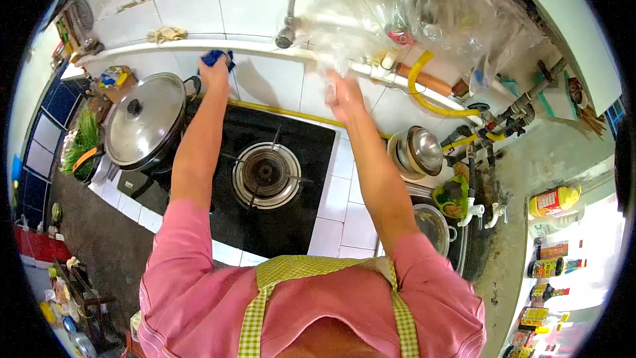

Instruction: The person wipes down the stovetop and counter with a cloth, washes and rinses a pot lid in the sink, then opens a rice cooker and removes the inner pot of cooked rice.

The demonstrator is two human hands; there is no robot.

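My left hand is closed on a dark blue cloth against the white tiled wall, just behind the black gas stove. Farther right, my right hand is raised near the wall, its fingers closed on a clear plastic bag that hangs below the white pipe. A large lidded pot sits on the stove's left side, beside my left forearm. Between my arms the round burner is bare.
Metal bowls and a sink with a pan lie right of my right arm. A yellow hose and dark pipes run along the wall. Bottles stand at the far right, green vegetables at the left.
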